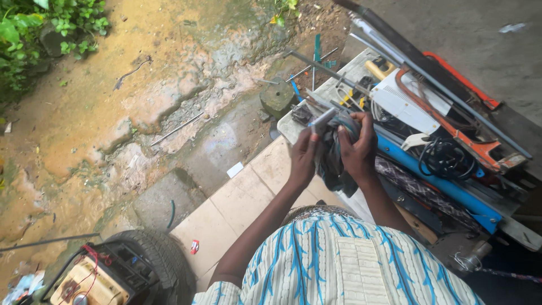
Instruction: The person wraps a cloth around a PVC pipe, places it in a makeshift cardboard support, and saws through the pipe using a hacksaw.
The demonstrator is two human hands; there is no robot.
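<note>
My left hand and my right hand are raised together in front of me. Between them I hold a dark grey rag that hangs down below my hands. A short grey metal rod sticks up out of the rag at the top, pinched by my left fingers. My right hand clutches the cloth bunched around the rod's lower part. Both hands hover just in front of a low bench piled with tools.
On the bench lie a long blue bar, an orange hacksaw frame, a white box, black cable and long metal bars. A tyre with a yellowish device sits at lower left. Muddy ground and plants lie to the left.
</note>
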